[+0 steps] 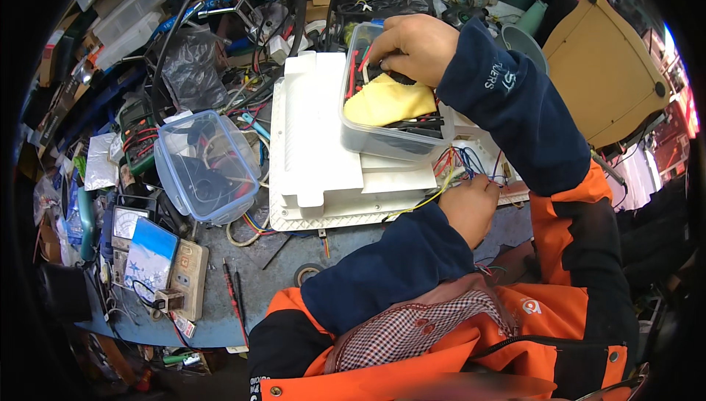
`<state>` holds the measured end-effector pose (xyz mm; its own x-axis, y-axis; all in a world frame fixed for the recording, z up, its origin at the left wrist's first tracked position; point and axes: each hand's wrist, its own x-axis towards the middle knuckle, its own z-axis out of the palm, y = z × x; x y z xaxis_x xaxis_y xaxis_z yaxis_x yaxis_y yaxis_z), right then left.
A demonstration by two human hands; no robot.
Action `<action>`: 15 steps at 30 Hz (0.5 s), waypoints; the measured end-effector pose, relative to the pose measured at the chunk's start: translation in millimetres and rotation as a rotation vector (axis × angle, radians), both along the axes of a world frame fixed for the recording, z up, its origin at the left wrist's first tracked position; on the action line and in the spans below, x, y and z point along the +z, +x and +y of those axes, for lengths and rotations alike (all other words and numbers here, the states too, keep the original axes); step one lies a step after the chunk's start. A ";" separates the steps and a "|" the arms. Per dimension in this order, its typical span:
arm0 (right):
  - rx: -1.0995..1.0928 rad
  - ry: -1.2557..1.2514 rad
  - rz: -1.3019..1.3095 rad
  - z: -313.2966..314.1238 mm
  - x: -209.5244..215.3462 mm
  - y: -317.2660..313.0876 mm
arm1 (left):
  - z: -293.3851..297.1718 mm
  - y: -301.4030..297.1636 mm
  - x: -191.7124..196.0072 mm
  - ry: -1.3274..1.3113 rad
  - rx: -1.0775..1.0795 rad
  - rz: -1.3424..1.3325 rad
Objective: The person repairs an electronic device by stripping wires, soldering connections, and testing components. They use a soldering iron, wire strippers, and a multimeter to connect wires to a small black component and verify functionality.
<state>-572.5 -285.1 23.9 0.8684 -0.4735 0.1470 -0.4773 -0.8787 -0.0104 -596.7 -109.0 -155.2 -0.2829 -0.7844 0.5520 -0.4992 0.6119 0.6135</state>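
On the cluttered desk (pixel 279 268) the white panel (pixel 312 143) lies flat as a base for your clear tub (pixel 382 132), where your right hand (pixel 413 46) closes on black-and-red tools while your left hand (pixel 468 206) pinches the coloured wires (pixel 462 162) beside it.

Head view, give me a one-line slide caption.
Right hand reaches into a clear plastic box of wires; left hand holds coloured wires.
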 end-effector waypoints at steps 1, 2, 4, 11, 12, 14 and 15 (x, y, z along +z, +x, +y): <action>-0.004 0.008 0.034 -3.7 -2.1 6.7 | 0.2 1.5 0.2 0.000 0.011 -0.007; -0.011 0.015 0.069 -7.4 -3.9 11.2 | 0.5 1.8 0.1 -0.001 0.020 -0.012; -0.049 0.028 0.095 -16.5 -9.7 16.3 | 0.3 2.2 -0.4 -0.003 0.022 -0.018; -0.056 0.002 0.083 -20.4 -16.2 17.8 | -0.6 6.2 1.5 -0.003 0.009 -0.033; -0.066 0.010 0.037 -20.1 -17.5 15.9 | 0.1 7.1 2.1 -0.001 0.006 -0.033; -0.084 0.020 -0.051 -20.4 -17.7 12.3 | 0.4 7.5 3.2 -0.008 -0.001 -0.023; -0.097 0.061 -0.113 -21.1 -16.9 10.2 | 0.5 7.2 3.8 -0.012 -0.004 -0.018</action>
